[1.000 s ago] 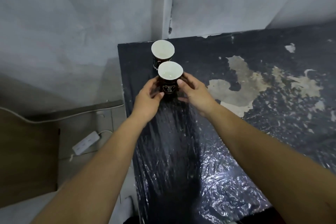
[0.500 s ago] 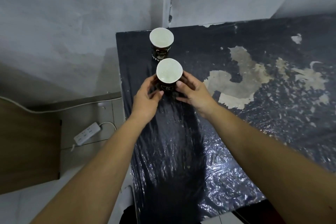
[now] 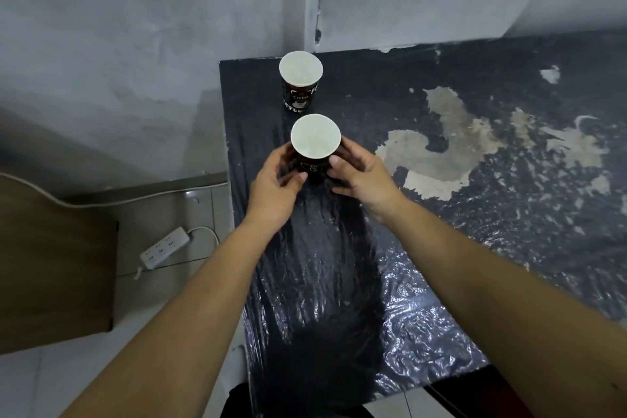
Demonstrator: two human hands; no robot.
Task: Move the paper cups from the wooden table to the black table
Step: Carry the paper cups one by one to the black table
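Black paper cup (image 3: 315, 151) sits clasped between my left hand (image 3: 274, 188) and right hand (image 3: 364, 180) on the black table (image 3: 441, 248), near a second cup (image 3: 300, 81).

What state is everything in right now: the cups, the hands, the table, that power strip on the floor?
Far paper cup: upright, free.
Near paper cup: upright, held on both sides.
Left hand: gripping near cup.
Right hand: gripping near cup.
Black table: covering peeled, worn.
Power strip: on floor, cord attached.

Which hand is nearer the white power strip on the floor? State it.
Left. The left hand is on the held cup's side facing the power strip; the right hand is on the far side.
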